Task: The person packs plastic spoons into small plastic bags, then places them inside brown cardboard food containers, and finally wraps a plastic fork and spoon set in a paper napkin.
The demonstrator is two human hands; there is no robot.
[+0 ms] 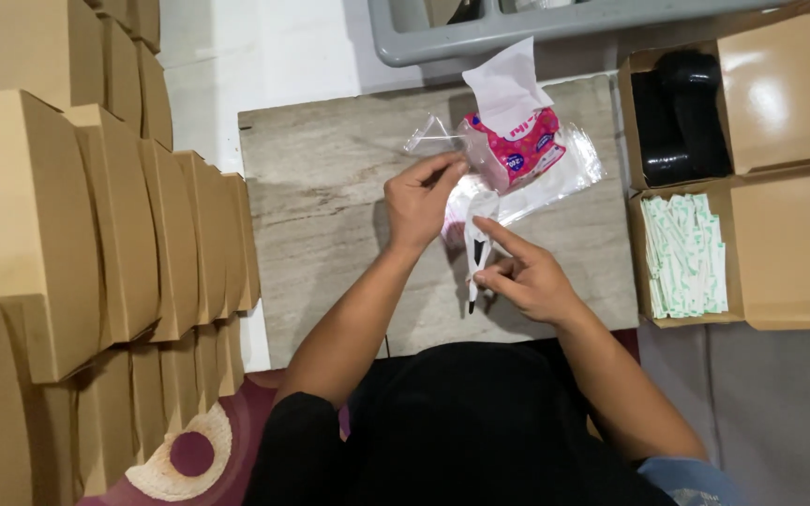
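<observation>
- The clear plastic sleeve (476, 201) lies over the marble board (330, 206), with a black utensil (476, 264) partly inside.
- Left hand (421, 197) pinches the sleeve's mouth; right hand (529, 276) pinches the utensil's handle.
- The film looks light, limp and slippery (best taken by its edge), the utensil stiff.

This is looking like a small packing place at home, for take-away food. Many closed brown boxes (96, 225) are standing in rows on the left. Two open boxes are holding black cutlery (679, 117) and small paper packets (684, 255). A low wooden board (330, 215) is serving as table, and a patterned rug (194, 450) is lying underneath.
</observation>
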